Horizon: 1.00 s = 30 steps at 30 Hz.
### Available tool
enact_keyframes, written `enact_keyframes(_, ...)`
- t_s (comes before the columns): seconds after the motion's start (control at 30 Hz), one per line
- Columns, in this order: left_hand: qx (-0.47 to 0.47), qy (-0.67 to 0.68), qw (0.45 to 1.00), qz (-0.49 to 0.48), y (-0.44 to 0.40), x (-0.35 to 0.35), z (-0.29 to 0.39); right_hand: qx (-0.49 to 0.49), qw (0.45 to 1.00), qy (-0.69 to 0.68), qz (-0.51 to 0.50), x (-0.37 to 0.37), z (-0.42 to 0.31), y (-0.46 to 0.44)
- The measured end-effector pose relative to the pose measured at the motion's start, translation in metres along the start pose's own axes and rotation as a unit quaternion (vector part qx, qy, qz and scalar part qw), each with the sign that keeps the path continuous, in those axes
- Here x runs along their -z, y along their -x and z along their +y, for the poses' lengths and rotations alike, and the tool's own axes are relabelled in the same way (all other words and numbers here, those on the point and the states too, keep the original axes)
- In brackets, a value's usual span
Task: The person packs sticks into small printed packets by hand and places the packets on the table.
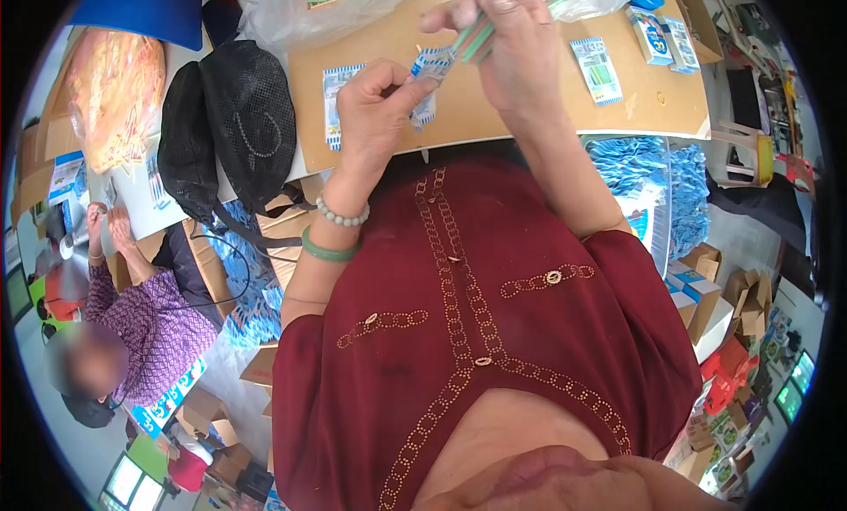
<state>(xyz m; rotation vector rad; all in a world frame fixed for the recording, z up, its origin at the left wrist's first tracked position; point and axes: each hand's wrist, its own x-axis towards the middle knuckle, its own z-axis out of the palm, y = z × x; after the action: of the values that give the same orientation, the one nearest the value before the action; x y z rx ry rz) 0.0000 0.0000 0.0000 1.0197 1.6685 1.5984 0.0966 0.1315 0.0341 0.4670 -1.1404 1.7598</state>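
Note:
My left hand (pixel 378 101) is closed with a small blue-and-white packet (pixel 433 64) pinched between thumb and fingers. Above and to the right, my right hand (pixel 520 39) grips a small bundle of thin green and reddish sticks (pixel 477 40), their ends close to the packet's top. Whether any sticks have entered the packet I cannot tell. Another blue-and-white packet (pixel 333 114) lies on the table beside my left wrist. Right of my right hand, a packet showing green sticks (pixel 597 73) lies flat on the tan tabletop (pixel 565 119).
Farther right are two upright-looking packets (pixel 650 37). A clear plastic bag (pixel 273 17) with coloured sticks spreads along the back. Black mesh bags (pixel 251 123) sit at left. Bags of blue packets (pixel 631 171) stand below the table's right edge. A co-worker's purple sleeve (pixel 163 290) shows at left.

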Motion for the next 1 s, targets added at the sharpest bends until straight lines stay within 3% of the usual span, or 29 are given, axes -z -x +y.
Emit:
enact_keyframes(0.1, -0.008, 0.043, 0.999, -0.022, 0.003, -0.008, -0.002, -0.159, 0.954, 0.131, 0.22, -0.027, -0.013, 0.0)
enact_keyframes(0.23, 0.015, 0.056, 0.997, -0.058, 0.004, -0.01, 0.003, -0.16, 0.926, 0.19, 0.285, -0.041, -0.012, -0.001)
enact_keyframes(0.37, 0.064, 0.147, 0.985, -0.062, 0.005, -0.014, 0.009, -0.105, 0.944, 0.249, 0.189, -0.016, 0.0, 0.023)
enact_keyframes(0.8, 0.049, 0.131, 0.989, -0.041, 0.005, -0.017, 0.0, -0.095, 0.953, 0.228, 0.177, -0.017, -0.015, 0.035)
enact_keyframes(1.0, -0.043, 0.035, 0.998, 0.002, 0.008, -0.017, 0.0, -0.177, 0.933, 0.251, 0.185, -0.016, -0.015, 0.037)
